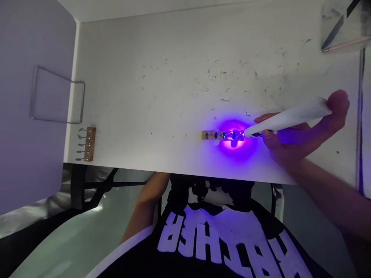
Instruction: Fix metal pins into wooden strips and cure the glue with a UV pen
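White wand lamp (292, 116), likely light, stiff and smooth, is pinched along its barrel, a sound hold, by the fingers (263, 117) of the right hand (290, 152) beside a wooden strip (219, 135) over the tabletop (139, 108), left fingers out of view.

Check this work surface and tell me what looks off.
Dark specks and smudges are scattered over the white tabletop, mostly beyond the lit wooden block near the right hand. They look odd against the pale surface; whether stains or loose bits, I can't tell.
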Demonstrator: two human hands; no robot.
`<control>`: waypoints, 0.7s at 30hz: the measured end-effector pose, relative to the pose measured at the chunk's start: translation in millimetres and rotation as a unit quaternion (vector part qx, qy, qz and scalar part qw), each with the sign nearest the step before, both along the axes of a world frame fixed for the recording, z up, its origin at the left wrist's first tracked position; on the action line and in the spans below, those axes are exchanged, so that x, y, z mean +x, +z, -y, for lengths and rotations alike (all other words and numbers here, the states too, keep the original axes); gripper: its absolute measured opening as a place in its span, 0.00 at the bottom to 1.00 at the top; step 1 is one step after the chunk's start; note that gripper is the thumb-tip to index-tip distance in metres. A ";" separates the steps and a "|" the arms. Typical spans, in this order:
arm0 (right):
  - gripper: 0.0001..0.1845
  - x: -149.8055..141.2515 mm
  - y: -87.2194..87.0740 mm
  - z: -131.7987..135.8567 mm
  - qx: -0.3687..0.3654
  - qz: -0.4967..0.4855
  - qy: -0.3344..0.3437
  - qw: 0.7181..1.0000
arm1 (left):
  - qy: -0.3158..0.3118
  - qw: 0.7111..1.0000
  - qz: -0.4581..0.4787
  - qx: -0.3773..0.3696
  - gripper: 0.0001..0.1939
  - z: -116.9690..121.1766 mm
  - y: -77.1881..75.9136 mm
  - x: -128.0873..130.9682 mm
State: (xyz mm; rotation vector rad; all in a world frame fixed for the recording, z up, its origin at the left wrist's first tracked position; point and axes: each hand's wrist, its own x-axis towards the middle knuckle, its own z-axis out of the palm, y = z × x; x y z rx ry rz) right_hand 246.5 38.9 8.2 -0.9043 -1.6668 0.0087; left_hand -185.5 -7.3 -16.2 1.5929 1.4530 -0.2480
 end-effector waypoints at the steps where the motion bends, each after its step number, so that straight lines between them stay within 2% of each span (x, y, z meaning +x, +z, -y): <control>1: 0.65 0.2 0.4 -0.2 0.015 0.008 0.000 1.000 | 0.013 1.000 0.007 -0.002 0.32 0.1 0.4 0.3; 5: 0.65 -3.8 5.2 1.2 0.005 0.016 -0.007 1.000 | 0.033 0.999 0.008 -0.010 0.33 -0.2 1.3 2.4; 11: 0.63 -9.6 7.3 2.4 0.003 0.001 0.002 1.000 | 0.021 0.999 0.024 -0.003 0.31 -1.0 -0.4 2.3; 16: 0.59 -4.9 -4.1 -0.4 -0.005 -0.022 -0.009 1.000 | 0.019 0.999 0.040 0.007 0.31 -1.0 -0.3 3.6; 21: 0.62 3.3 -19.0 0.7 0.000 -0.043 -0.032 0.999 | 0.021 0.999 0.032 0.006 0.32 -1.5 1.5 3.5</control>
